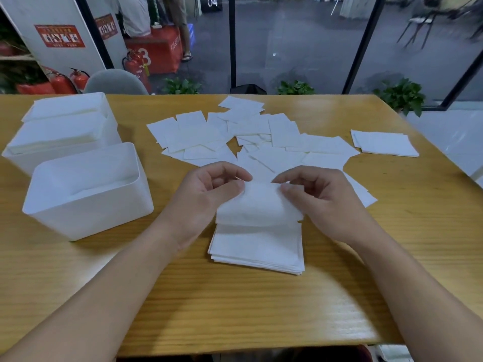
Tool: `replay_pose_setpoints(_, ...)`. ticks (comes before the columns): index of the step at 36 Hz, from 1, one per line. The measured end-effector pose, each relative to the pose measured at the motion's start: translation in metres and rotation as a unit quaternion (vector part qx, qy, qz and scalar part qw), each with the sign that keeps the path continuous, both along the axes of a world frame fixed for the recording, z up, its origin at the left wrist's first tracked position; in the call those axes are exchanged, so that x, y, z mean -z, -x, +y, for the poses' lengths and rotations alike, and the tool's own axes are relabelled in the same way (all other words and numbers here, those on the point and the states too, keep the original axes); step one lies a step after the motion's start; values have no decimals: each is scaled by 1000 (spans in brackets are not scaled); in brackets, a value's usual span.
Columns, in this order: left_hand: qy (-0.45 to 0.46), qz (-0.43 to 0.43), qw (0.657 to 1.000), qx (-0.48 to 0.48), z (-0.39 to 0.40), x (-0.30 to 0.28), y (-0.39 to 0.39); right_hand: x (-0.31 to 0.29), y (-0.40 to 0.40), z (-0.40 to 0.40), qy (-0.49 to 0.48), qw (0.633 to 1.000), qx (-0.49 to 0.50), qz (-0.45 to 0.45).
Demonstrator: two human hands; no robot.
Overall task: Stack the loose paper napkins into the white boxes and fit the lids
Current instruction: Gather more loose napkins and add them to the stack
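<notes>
A white paper napkin (257, 202) hangs just above a neat stack of napkins (257, 248) on the wooden table. My left hand (209, 190) pinches its top left corner and my right hand (317, 197) pinches its top right corner. Loose napkins (235, 137) lie scattered across the middle of the table behind my hands. A small separate pile of napkins (384, 143) lies at the right. An open white box (86, 192) with napkins inside stands at the left. Behind it stand further white boxes (62, 131), one holding napkins.
The wooden table (235, 309) has its front edge close to me and its right edge past the small pile. A grey chair back (115, 82) stands behind the table's far left. Potted plants and a glass wall lie beyond.
</notes>
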State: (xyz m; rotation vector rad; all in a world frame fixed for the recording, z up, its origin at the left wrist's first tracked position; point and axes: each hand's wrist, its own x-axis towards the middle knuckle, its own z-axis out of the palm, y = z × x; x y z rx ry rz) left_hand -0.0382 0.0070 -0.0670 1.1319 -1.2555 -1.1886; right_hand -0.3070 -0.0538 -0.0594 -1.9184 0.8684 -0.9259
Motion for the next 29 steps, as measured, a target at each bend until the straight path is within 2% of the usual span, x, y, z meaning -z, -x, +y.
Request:
replay_pose_setpoints(6, -8, -16, 1000, -21, 2, -4, -13, -7, 6, -3, -99, 992, -58, -51)
replay_pose_setpoints(9, -20, -56, 998, 3, 2, -4, -17, -9, 11, -4, -125, 987, -95, -18)
replay_pose_setpoints(12, -9, -172, 985, 13, 4, 1, -19, -5, 17, -6, -90, 987, -98, 90)
replay_pose_setpoints(16, 31, -335, 942, 1, 4, 9, -19, 3, 20, -7, -30, 978, -70, 196)
replay_pose_setpoints(23, 72, -346, 934, -59, -10, 13, -22, 10, 14, -19, 78, 985, 81, 129)
replay_pose_setpoints(29, 83, -449, 882, -121, -37, 16, -7, 23, 0, -20, 110, 974, 72, 183)
